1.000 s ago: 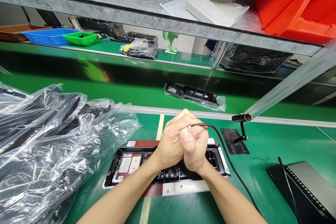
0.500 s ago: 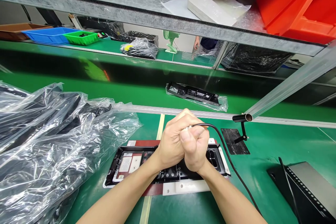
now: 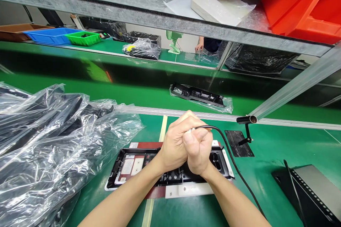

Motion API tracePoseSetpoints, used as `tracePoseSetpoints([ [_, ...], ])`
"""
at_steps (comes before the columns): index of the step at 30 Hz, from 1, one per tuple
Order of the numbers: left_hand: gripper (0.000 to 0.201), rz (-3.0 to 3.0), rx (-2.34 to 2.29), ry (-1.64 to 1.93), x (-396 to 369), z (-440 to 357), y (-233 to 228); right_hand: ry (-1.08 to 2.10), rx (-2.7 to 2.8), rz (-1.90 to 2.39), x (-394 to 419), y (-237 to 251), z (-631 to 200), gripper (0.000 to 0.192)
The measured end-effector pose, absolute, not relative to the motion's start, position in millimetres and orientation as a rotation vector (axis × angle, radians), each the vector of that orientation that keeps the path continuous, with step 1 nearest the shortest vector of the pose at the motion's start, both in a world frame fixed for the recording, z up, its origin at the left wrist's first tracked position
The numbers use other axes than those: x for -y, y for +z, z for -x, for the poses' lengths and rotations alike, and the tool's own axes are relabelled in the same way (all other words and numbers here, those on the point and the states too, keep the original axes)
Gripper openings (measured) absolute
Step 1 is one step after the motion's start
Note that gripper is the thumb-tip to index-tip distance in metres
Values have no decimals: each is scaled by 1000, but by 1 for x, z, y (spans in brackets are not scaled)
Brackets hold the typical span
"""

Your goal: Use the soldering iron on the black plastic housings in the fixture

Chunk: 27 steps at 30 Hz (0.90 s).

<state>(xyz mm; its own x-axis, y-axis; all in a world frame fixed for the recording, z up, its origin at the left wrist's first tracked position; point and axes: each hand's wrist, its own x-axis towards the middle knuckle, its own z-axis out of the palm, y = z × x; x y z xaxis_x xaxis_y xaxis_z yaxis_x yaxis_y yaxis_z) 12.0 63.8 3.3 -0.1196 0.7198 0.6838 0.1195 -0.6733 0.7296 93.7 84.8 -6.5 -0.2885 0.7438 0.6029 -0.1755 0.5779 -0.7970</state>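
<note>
My left hand [image 3: 176,142] and my right hand [image 3: 199,150] are closed together, one against the other, in front of me. Both fists wrap around a corded tool whose body is hidden inside them; only a bit of pale end shows between the thumbs. From its top a black cable [image 3: 234,165] arcs over to the right and runs down to the bench. Directly below the hands lies a long black plastic housing [image 3: 115,168], seated on a dark red fixture [image 3: 156,193] with white blocks [image 3: 189,189]. Where the tool meets the housing is hidden by the hands.
Clear plastic bags with dark parts [image 3: 66,149] heap up on the left. Beyond the rail lies a bagged black part [image 3: 197,95]. A metal shelf [image 3: 119,3] with a red bin [image 3: 301,7] hangs overhead. On the right are a slanted post [image 3: 290,81] and a black-and-grey box [image 3: 311,191].
My hands and the housing keep practically the same place. In the background, another person's hand has come down toward the far bench.
</note>
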Motion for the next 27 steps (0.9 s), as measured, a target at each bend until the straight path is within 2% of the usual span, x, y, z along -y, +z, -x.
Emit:
tracePoseSetpoints([
  [27, 22, -1704, -943, 1856, -64, -13, 3, 985, 1634, 525, -84, -5, -94, 43],
])
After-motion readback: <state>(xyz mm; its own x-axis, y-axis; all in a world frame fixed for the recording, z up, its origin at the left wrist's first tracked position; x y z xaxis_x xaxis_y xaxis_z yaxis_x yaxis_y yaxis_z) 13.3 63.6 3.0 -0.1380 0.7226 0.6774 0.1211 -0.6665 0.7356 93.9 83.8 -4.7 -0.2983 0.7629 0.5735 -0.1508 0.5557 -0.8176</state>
